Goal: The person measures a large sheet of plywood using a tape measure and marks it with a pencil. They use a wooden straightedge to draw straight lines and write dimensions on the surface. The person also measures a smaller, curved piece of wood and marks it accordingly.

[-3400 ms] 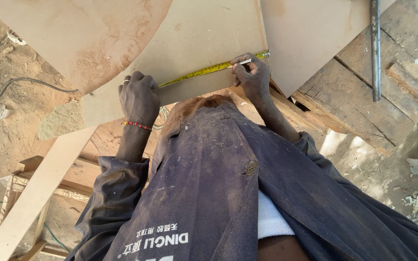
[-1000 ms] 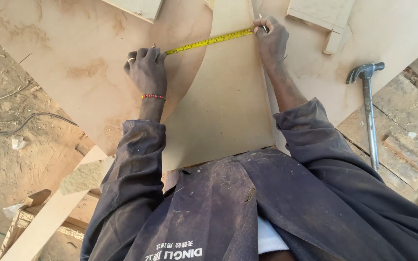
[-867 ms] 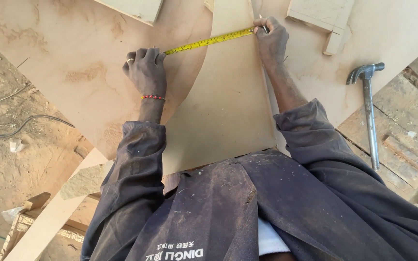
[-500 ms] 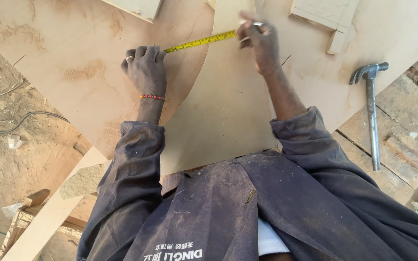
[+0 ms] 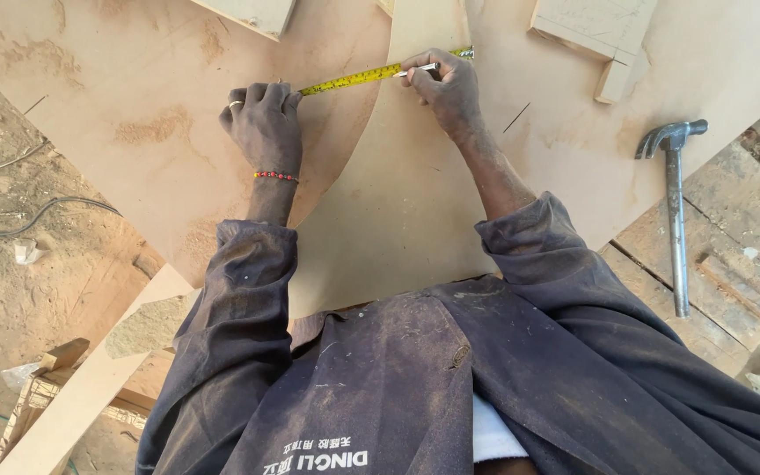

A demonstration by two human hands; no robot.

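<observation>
Your left hand [image 5: 264, 123] presses the yellow tape [image 5: 371, 77] flat on the board [image 5: 398, 211]. Your right hand [image 5: 446, 88] pinches a pencil [image 5: 417, 69] on it.

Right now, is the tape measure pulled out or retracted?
Pulled out. The yellow tape measure lies stretched flat across the board, its ends pinned by the left hand and right hand.

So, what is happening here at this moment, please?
A person leans over a tan board with a yellow tape measure stretched across it. The left hand presses the tape down near the board's curved left edge. The right hand holds a slim pencil-like marker against the tape, tip at the board. A hammer lies untouched to the right.
</observation>
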